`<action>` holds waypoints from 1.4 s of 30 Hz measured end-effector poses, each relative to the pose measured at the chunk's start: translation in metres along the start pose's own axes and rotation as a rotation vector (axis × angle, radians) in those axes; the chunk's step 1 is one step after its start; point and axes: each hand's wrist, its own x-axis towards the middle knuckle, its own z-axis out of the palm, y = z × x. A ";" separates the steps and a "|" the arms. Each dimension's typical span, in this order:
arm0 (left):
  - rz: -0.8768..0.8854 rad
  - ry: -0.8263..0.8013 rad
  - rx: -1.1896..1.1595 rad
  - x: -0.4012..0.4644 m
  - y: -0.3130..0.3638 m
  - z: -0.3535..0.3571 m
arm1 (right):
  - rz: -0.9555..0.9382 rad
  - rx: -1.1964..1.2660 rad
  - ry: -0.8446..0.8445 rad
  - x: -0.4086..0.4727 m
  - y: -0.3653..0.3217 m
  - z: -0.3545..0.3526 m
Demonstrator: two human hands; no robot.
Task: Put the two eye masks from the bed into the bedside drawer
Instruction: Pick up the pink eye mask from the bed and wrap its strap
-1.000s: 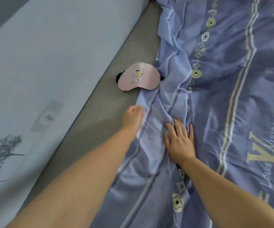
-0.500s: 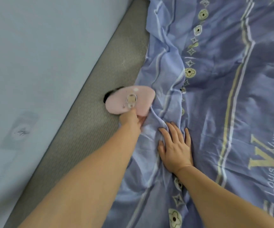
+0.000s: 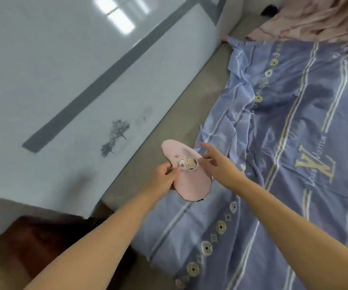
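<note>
A pink eye mask (image 3: pixel 190 181) with a small cartoon figure on it is lifted off the bed, held by its left edge in my left hand (image 3: pixel 164 174). My right hand (image 3: pixel 219 164) hovers just right of the mask, fingers spread, fingertips at or near its edge; it holds nothing. A dark object (image 3: pixel 270 9) lies at the far end of the bed beside a pink blanket; I cannot tell what it is. A dark reddish-brown piece of furniture (image 3: pixel 35 237) shows at the lower left, blurred; no drawer can be made out.
A blue striped sheet (image 3: pixel 294 143) covers the right side of the bed, with a bare grey mattress strip (image 3: pixel 169 122) along its left. A pale glossy headboard (image 3: pixel 64 80) rises on the left. A crumpled pink blanket (image 3: pixel 315 19) lies at the far end.
My left hand has taken hold of the pink eye mask and lifted it off the mattress. My right hand has left the sheet and risen beside the mask. The view has pulled back.
</note>
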 end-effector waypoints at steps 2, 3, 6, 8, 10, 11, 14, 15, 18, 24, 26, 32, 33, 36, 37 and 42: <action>0.035 -0.046 -0.051 -0.065 0.016 -0.026 | -0.118 -0.021 -0.052 -0.055 -0.049 0.022; 0.046 -0.066 -0.079 -0.097 0.021 -0.040 | -0.168 -0.004 -0.074 -0.082 -0.070 0.032; 0.123 -0.005 -0.109 -0.196 0.025 -0.082 | -0.268 0.074 -0.117 -0.161 -0.123 0.066; 0.230 0.158 -0.016 -0.257 0.021 -0.102 | -0.299 0.074 -0.106 -0.208 -0.149 0.089; 0.338 0.317 0.108 -0.312 0.016 -0.114 | -0.325 0.059 -0.086 -0.251 -0.172 0.108; 0.396 0.345 0.171 -0.336 0.013 -0.118 | -0.343 0.068 -0.090 -0.270 -0.183 0.116; 0.392 0.227 0.238 -0.395 0.011 -0.122 | -0.397 0.118 -0.134 -0.319 -0.212 0.134; 0.372 0.184 0.197 -0.410 0.012 -0.121 | -0.406 0.130 -0.144 -0.331 -0.219 0.137; 0.429 0.208 0.102 -0.450 0.015 -0.122 | -0.396 0.102 -0.119 -0.358 -0.240 0.138; 0.549 0.265 -0.207 -0.482 0.025 -0.113 | -0.299 0.220 -0.334 -0.386 -0.266 0.134; 0.569 0.327 -0.287 -0.485 0.028 -0.105 | -0.288 0.387 -0.351 -0.395 -0.269 0.140; 0.494 0.187 -0.544 -0.484 0.029 -0.082 | -0.359 0.469 -0.171 -0.407 -0.272 0.145; 0.447 0.019 -0.639 -0.484 0.026 -0.082 | -0.354 0.504 -0.160 -0.406 -0.273 0.143; 0.313 -0.170 -0.538 -0.492 0.014 -0.075 | -0.348 0.602 -0.180 -0.403 -0.275 0.136; 0.306 -0.170 -0.464 -0.494 0.011 -0.073 | -0.345 0.622 -0.185 -0.401 -0.276 0.134; 0.288 -0.177 -0.594 -0.502 0.015 -0.078 | -0.295 0.772 -0.203 -0.391 -0.276 0.124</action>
